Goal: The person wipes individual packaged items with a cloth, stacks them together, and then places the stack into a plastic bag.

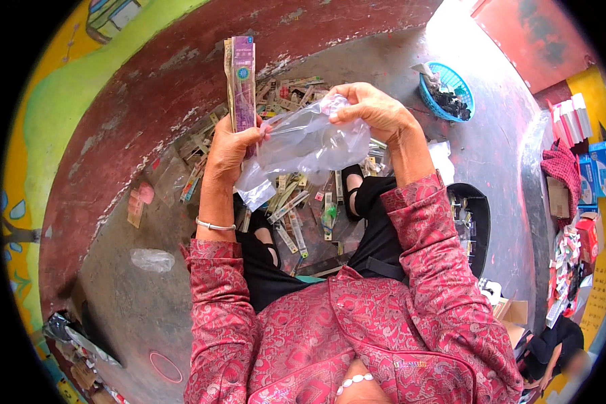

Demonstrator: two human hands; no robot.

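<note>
Left hand (227,149): raised in front of the body, grip closed around a bundle of flat packets (241,81). The bundle stands upright above the fist, long and narrow, with purple and tan faces. A thin silver bangle (215,225) sits on the left wrist.

Right hand (374,108): level with the left, grip pinched narrow on the upper edge of a clear plastic bag (301,145). The bag spans the gap between both hands; its lower corner hangs beside the left wrist and touches the left hand at the thumb side. Whether the bundle's lower end sits inside the bag cannot be told.

Below the hands: a loose pile of similar packets (286,202) spread across the grey floor (135,296), lying between the person's legs and up against the dark red wall base. A second clear bag (152,259) lies flat on the floor, well apart to the left.

A blue basket (451,84) with dark contents stands on the floor, far right. Both sleeves are red patterned cloth (424,229)
</note>
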